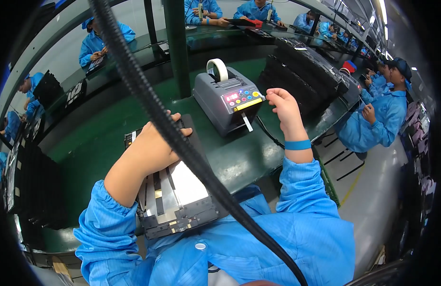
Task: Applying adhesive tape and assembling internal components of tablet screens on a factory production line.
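Black-and-silver panel (pixel 183 186): long axis runs fore-aft, far end leans left, left hand (pixel 154 142) gripping it. Right hand (pixel 285 107) pinched near tape dispenser (pixel 213 107); contents unclear.

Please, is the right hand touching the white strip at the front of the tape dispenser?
Apart. The head view shows a plain gap between the right hand and the white strip, which appears lower and further left there.

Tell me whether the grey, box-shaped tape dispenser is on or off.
On: the grey, box-shaped tape dispenser has a glowing red display on its sloped front panel.
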Available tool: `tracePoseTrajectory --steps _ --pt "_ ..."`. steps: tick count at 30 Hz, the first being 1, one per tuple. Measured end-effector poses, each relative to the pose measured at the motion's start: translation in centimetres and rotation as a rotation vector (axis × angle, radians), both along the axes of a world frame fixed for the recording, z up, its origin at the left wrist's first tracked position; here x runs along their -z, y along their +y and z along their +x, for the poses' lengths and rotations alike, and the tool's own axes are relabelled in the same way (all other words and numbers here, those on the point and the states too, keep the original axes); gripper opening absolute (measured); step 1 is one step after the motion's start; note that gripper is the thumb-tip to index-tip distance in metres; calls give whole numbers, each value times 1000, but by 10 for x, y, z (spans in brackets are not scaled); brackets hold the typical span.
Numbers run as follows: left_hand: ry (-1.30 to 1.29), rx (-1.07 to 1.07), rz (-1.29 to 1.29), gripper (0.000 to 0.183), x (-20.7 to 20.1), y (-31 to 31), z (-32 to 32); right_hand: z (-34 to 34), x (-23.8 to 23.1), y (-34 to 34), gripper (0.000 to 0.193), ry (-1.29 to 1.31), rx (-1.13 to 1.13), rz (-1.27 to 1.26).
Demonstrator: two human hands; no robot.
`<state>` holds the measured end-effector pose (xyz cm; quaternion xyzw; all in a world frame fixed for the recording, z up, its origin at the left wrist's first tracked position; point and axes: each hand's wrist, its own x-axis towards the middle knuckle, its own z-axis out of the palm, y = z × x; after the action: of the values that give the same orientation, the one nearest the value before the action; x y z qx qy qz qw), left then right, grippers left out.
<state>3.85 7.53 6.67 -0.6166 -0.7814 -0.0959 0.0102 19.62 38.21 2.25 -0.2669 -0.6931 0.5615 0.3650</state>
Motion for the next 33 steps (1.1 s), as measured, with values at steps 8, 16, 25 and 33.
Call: tracePoseTrajectory --steps 8,16,25,33 --pt "32 -52 54 53 -7 -9 0 3 23 -18 17 188 25 -13" --pt "-65 -111 231 47 -2 -52 6 9 61 -50 14 255 71 -104" --pt "-376 -766 455 51 18 -103 24 16 63 -81 22 36 -7 -243" --pt "-1760 -380 815 60 87 -111 55 35 15 -184 76 -205 -671 507"
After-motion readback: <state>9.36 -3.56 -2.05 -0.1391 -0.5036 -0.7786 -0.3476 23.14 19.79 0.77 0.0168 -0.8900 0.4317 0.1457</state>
